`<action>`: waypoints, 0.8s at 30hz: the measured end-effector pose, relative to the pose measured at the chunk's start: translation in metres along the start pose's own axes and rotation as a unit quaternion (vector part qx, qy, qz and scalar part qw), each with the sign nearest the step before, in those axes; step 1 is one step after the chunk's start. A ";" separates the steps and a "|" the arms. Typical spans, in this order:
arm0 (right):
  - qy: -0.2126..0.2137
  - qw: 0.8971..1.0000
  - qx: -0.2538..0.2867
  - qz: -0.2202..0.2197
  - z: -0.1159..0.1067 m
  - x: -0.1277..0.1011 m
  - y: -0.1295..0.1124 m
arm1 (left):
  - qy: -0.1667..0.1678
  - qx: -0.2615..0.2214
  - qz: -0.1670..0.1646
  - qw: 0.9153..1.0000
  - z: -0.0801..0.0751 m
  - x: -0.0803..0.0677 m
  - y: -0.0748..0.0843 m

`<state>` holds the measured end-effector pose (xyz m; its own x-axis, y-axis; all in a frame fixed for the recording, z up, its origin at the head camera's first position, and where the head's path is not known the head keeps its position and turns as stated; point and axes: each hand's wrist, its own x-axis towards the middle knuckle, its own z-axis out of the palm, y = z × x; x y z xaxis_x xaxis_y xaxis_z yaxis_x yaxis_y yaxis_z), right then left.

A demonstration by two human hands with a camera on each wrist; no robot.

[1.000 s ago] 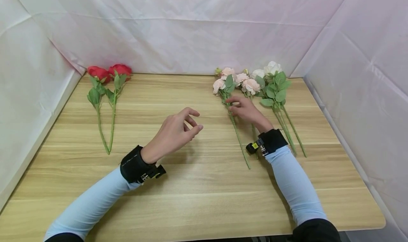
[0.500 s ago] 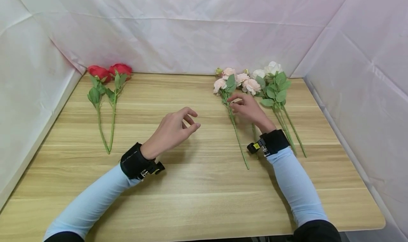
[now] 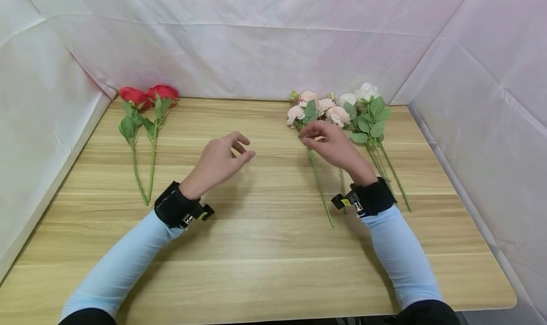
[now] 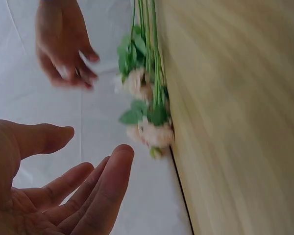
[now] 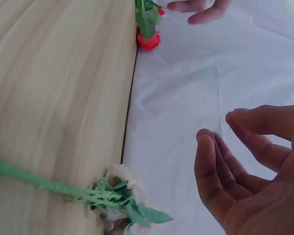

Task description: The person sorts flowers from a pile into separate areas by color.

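My left hand [image 3: 215,164] hovers over the middle of the table with fingers loosely bent and nothing in them. My right hand [image 3: 335,147] is likewise without an object, above the stems of the pale pink flowers [image 3: 337,116]. In the right wrist view its thumb and fingers [image 5: 206,161] stand apart, with a gap between them and the green stem [image 5: 44,183] lying on the wood. White flowers [image 3: 366,91] with green leaves lie just right of the pink ones. Two red flowers [image 3: 163,92] rest at the far left, their stems meeting at the near end.
The wooden table [image 3: 273,277] is bounded by white cloth [image 3: 239,54] at the back and on both sides. All the flower heads lie along its back edge, stems pointing toward me. Each wrist wears a black band [image 3: 175,205] with a small camera.
My left hand has shifted left and slightly away from me. The right hand has drifted a little right and lifted off the pink flower's stem. The flowers lie where they were.
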<state>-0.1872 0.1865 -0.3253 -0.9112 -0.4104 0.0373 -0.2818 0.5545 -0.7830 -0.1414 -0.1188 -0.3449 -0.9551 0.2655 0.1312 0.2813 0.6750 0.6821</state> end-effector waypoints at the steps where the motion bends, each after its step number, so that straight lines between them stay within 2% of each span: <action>1: 0.000 1.000 -0.007 -0.003 0.001 -0.001 -0.003 | 0.008 0.009 -0.010 1.000 -0.005 0.002 -0.005; 4: 0.003 1.000 -0.014 -0.003 0.003 -0.004 -0.009 | 0.034 0.039 -0.045 0.998 -0.023 0.009 -0.022; 7: 0.004 1.000 -0.008 -0.001 0.006 -0.007 -0.013 | 0.069 0.082 -0.085 0.991 -0.044 0.012 -0.042; 12: -0.004 1.000 0.004 0.001 0.009 -0.007 -0.016 | 0.123 0.151 -0.146 0.970 -0.076 0.010 -0.078; 16: -0.013 1.000 0.007 0.006 0.011 -0.007 -0.017 | 0.160 0.186 -0.188 0.951 -0.093 0.007 -0.107; 19: -0.014 1.000 0.004 0.006 0.012 -0.008 -0.019 | 0.161 0.203 -0.220 0.940 -0.098 0.005 -0.125; 24: -0.012 1.000 -0.003 0.000 0.013 -0.009 -0.020 | 0.114 0.213 -0.255 0.937 -0.100 0.004 -0.139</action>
<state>-0.1694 0.1699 -0.3177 -0.9032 -0.4286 0.0225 -0.2843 0.5581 -0.7796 -0.1932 -0.2807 -0.3672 -0.9570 -0.2859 0.0495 -0.2506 0.9004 0.3556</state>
